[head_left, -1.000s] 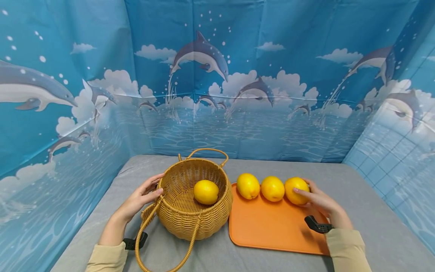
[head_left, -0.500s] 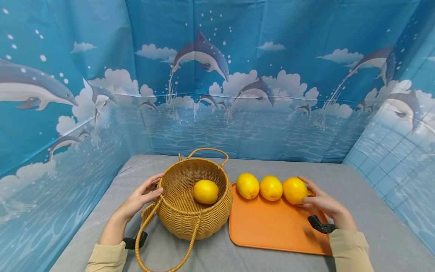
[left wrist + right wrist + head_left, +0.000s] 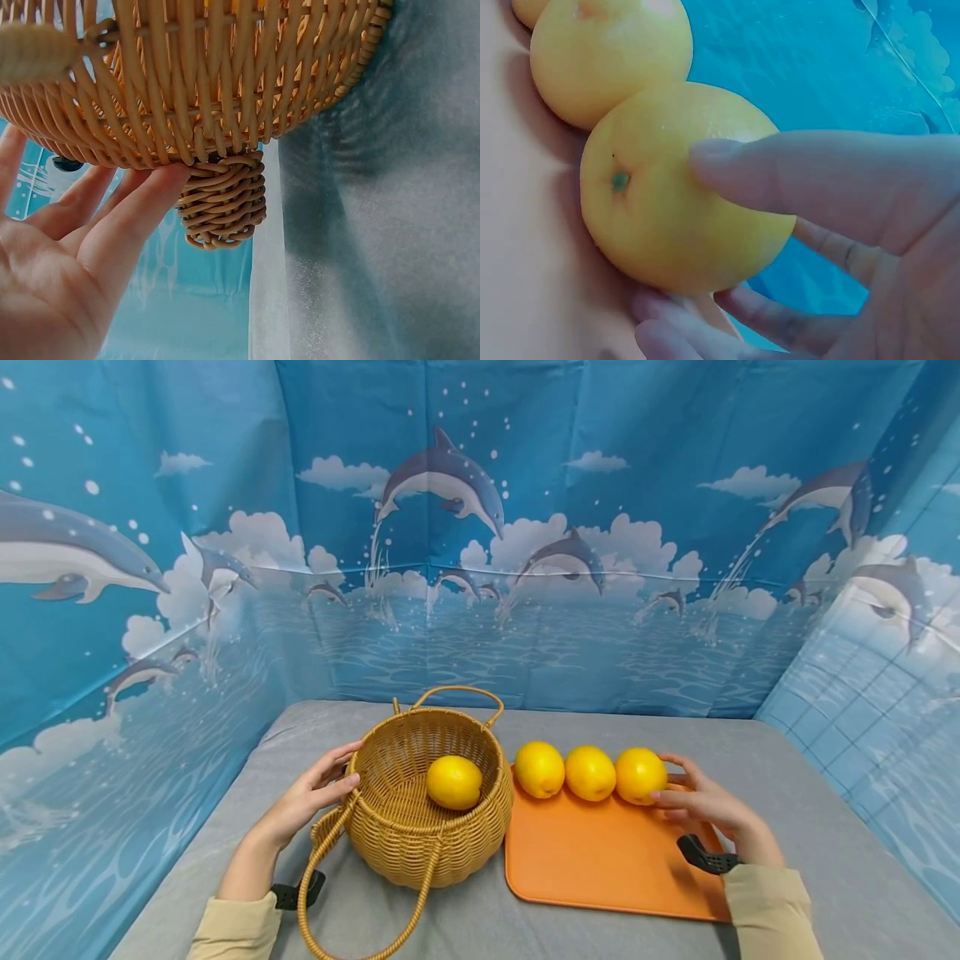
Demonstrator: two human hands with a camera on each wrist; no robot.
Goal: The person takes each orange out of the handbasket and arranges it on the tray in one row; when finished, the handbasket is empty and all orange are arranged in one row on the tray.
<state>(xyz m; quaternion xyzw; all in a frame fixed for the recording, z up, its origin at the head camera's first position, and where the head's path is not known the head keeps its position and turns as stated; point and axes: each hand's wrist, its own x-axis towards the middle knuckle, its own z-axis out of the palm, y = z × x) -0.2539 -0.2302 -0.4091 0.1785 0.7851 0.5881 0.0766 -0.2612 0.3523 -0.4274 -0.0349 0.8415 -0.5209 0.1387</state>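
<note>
A round woven wicker basket stands left of centre, tilted toward me, with one yellow orange inside. My left hand rests against its left side, thumb by the rim. In the left wrist view, the straight fingers touch the woven wall beside a small wicker foot. My right hand holds the rightmost orange on the tray, thumb on one side and fingers on the other. That orange, its green stem end showing in the right wrist view, sits against the middle orange; a third orange lies left of it.
An orange tray lies right of the basket on a grey cloth-covered table. One basket handle hangs down toward me; the other handle stands up behind. A blue dolphin-print curtain surrounds the table's back and sides.
The row of three oranges has shifted left along the tray toward the basket, my right hand moving its grip on the rightmost one. My left hand and the basket have stayed put.
</note>
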